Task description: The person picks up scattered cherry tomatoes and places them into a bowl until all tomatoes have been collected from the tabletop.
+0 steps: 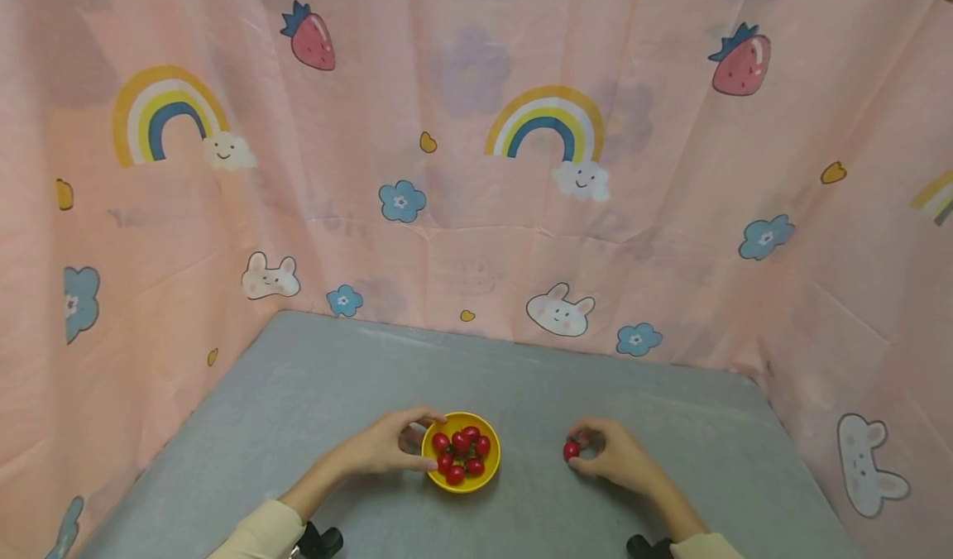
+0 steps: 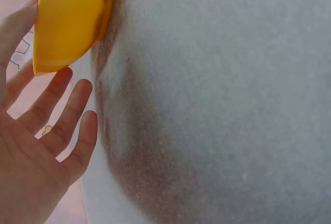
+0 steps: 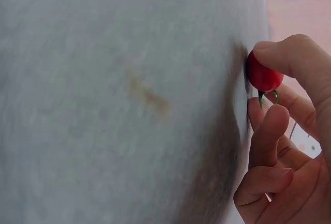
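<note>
My left hand (image 1: 387, 445) holds the side of a small yellow bowl (image 1: 486, 478), its thumb and fingers spread along the rim. Inside the bowl lie several red cherry tomatoes (image 1: 456, 475) with green stems. In the left wrist view the bowl (image 2: 70, 22) shows its smooth outer side, with the thumb and some fingertips against it and the other fingers loose. To the right of the bowl, my right hand (image 1: 621, 458) pinches a single cherry tomato (image 1: 571, 450) low over the table. The right wrist view shows the thumb on this tomato (image 3: 265, 74), its green stem towards the fingers.
The grey tabletop (image 1: 521, 394) stretches behind and between the hands. A pink curtain (image 1: 462, 261) printed with rainbows, rabbits and flowers hangs along the table's back and sides. A faint yellowish mark (image 3: 147, 97) shows on the surface in the right wrist view.
</note>
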`<move>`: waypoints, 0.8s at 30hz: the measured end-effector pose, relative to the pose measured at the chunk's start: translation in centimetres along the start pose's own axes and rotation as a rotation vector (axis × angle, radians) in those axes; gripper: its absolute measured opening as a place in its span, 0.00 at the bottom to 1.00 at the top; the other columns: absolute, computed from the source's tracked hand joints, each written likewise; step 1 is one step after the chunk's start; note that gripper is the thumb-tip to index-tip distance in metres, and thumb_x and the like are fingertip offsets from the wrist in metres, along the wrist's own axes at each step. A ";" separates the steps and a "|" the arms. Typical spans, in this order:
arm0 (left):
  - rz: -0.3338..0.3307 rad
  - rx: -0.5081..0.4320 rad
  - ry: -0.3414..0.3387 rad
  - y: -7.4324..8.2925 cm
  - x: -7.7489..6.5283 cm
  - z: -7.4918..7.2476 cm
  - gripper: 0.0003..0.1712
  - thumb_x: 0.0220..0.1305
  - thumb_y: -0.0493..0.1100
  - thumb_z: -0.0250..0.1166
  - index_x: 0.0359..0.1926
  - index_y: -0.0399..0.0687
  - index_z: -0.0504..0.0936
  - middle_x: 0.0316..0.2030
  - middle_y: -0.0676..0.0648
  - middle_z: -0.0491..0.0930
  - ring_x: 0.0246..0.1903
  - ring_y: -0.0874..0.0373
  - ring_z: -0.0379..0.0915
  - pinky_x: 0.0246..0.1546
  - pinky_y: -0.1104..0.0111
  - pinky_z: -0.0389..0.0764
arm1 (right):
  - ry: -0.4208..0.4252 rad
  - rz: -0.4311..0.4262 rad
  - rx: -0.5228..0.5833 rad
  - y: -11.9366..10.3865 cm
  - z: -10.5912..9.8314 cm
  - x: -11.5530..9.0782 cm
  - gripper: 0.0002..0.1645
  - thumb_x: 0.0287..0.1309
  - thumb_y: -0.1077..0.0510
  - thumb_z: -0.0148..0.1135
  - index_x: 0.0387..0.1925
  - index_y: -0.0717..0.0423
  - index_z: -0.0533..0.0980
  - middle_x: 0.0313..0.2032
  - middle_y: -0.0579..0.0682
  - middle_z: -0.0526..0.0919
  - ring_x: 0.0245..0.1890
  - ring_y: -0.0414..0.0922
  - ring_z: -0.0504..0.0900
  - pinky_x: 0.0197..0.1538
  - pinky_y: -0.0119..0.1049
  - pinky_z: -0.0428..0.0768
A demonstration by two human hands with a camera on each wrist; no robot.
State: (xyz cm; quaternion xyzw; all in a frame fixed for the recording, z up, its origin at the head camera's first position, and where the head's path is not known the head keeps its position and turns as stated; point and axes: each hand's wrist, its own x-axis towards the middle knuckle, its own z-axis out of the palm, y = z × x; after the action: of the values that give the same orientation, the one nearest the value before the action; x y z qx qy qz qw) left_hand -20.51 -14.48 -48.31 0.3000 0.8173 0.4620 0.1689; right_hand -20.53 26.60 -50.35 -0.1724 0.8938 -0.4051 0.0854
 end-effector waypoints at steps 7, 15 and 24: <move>-0.012 -0.001 0.001 0.0 -0.1 0.0 0.31 0.63 0.44 0.75 0.65 0.48 0.75 0.57 0.46 0.77 0.47 0.55 0.80 0.46 0.62 0.82 | -0.008 -0.021 -0.038 -0.6 0.3 0.4 0.16 0.51 0.60 0.77 0.41 0.56 0.82 0.34 0.44 0.81 0.35 0.46 0.76 0.34 0.36 0.74; -0.017 0.007 0.000 -0.2 -0.1 0.0 0.31 0.64 0.44 0.74 0.65 0.50 0.75 0.57 0.48 0.77 0.47 0.57 0.80 0.46 0.64 0.81 | 0.014 -0.022 -0.035 -0.7 0.4 0.8 0.16 0.50 0.62 0.77 0.42 0.57 0.82 0.33 0.44 0.80 0.31 0.46 0.75 0.31 0.36 0.74; -0.020 0.003 0.004 -0.2 0.0 -0.1 0.31 0.63 0.45 0.75 0.65 0.49 0.75 0.57 0.47 0.77 0.47 0.57 0.80 0.46 0.64 0.81 | 0.030 -0.072 -0.001 -0.9 0.3 1.2 0.16 0.51 0.63 0.77 0.42 0.60 0.82 0.33 0.45 0.81 0.33 0.49 0.77 0.29 0.35 0.74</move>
State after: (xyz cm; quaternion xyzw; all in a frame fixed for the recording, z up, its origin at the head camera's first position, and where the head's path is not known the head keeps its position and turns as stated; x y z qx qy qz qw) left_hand -20.65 -14.60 -48.49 0.2910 0.8213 0.4597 0.1714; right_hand -21.34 25.41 -49.88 -0.1985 0.8883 -0.4102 0.0573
